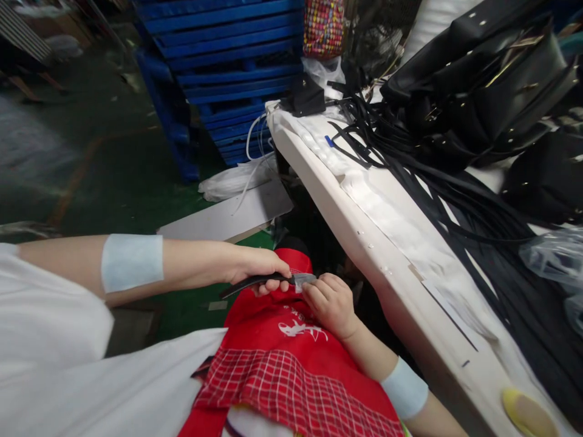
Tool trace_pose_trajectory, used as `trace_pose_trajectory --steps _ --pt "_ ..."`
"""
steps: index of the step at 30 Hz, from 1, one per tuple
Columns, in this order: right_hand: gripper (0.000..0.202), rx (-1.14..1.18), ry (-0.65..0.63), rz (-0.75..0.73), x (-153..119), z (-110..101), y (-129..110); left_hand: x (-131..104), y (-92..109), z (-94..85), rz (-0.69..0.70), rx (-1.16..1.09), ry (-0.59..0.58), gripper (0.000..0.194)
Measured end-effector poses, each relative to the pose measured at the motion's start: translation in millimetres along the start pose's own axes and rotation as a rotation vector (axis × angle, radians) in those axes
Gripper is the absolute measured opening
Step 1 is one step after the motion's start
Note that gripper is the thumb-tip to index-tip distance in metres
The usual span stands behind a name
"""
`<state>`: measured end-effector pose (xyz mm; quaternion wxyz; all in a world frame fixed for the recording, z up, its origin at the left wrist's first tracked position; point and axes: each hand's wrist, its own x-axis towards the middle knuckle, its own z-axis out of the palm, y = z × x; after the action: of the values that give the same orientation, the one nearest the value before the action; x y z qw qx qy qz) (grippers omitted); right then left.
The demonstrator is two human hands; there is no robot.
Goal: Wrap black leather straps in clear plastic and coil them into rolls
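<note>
My left hand point(257, 267) grips a narrow black strap point(255, 282) that runs from my fist toward the left. My right hand point(330, 300) meets it at the strap's right end, fingers curled around a small grey piece point(304, 280) there; what that piece is I cannot tell. Both hands hover above my lap, which is covered by a red apron point(282, 358) with a white print and a checked panel. Pale blue bands wrap both forearms.
A white worktable point(364, 224) slants along my right, strewn with black straps point(437, 188) and black bags point(483, 79). Blue pallets point(228, 67) are stacked ahead on the green floor. A grey board point(228, 215) lies near them. A yellow object point(528, 413) sits at the table's near edge.
</note>
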<state>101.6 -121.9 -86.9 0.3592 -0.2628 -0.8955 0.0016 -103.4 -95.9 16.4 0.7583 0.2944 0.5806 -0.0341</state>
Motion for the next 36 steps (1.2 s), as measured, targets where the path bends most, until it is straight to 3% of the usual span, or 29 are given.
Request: trace_pose_trajectory --steps 3,5,6,8,11,14,20,24,29,32,36 --pt "0.022 0.130 -0.032 0.063 -2.5 2.5 -5.6 6.3 -2.7 1.3 0.015 0.026 -0.080 0.026" --pt "0.018 0.349 -0.058 0.195 -2.9 2.8 -1.7 6.1 -3.1 1.3 0.092 0.069 -0.127 0.030" --pt "0.030 0.493 -0.086 0.273 -3.0 3.0 2.8 4.2 -2.3 0.4 0.131 0.107 -0.148 0.032" --pt "0.054 0.804 -0.201 0.407 -3.5 4.7 14.4 -2.6 0.7 -3.4 0.174 0.191 -0.207 0.036" --pt "0.050 1.163 -0.478 0.485 -3.3 11.2 26.9 -15.1 2.9 -12.8 0.150 0.280 -0.322 0.036" --pt "0.047 1.266 -0.637 0.466 0.7 16.9 23.6 -22.9 -4.4 -22.1 0.068 0.360 -0.327 0.036" --pt "0.047 1.161 -0.595 0.407 9.9 14.9 3.0 -22.5 -24.1 -22.3 0.053 0.400 -0.318 0.037" --pt "0.050 1.061 -0.527 0.416 7.4 16.6 -3.4 -17.3 -26.4 -12.9 0.089 0.432 -0.313 0.037" --pt "0.050 0.853 -0.401 0.422 6.5 19.7 -16.6 -6.5 -26.8 3.4 0.094 0.489 -0.227 0.037" --pt "0.052 0.835 -0.358 0.481 9.7 16.2 -15.7 -6.0 -18.4 8.3 0.154 0.527 -0.194 0.037" --pt "0.051 1.171 -0.325 0.464 17.2 5.2 11.7 -31.3 11.5 1.2 0.268 0.565 -0.242 0.039"
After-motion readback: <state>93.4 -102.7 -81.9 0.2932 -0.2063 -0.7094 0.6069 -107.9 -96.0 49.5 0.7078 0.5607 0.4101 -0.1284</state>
